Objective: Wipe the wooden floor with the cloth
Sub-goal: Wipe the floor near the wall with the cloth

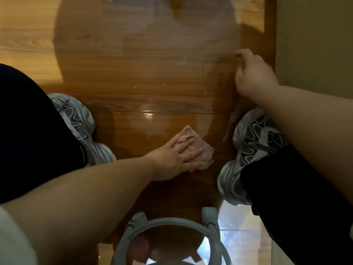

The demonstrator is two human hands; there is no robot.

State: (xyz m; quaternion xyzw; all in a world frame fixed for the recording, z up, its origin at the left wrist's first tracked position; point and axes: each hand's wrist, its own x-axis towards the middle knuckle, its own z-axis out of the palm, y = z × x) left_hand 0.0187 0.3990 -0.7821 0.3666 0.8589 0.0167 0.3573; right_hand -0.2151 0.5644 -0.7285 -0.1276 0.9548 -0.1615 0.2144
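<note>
between the two sneakers, low on the wooden floor (143, 73), a crumpled pink cloth (207, 156) is lying on the boards, closer to the right sneaker (254, 138) than to the left sneaker (76, 119) and touching neither. the person's left hand (172, 159) is pressing down on the cloth with the palm flat and the fingers (191, 153) straight and spread apart, so nothing is being gripped; the far corner and the right edge of the cloth are showing past the fingertips.

the right hand (252, 73) is resting on the floor further out, just beside the olive wall (315, 35). its fingers are curling in toward the palm, knuckles up, and nothing is showing inside them. the two hands are well apart.

the person is squatting, with dark trouser legs (28, 121) coming in from both sides over the grey and white sneakers. a broad shadow is falling over the middle of the floor, a small bright glare (148, 113) is shining on the boards just beyond the cloth, and a paler hazy patch is spreading across the planks further away. nearest the camera, a grey ring-shaped frame (172, 220) with a small caster (209, 213) is standing on the floor between the legs.
</note>
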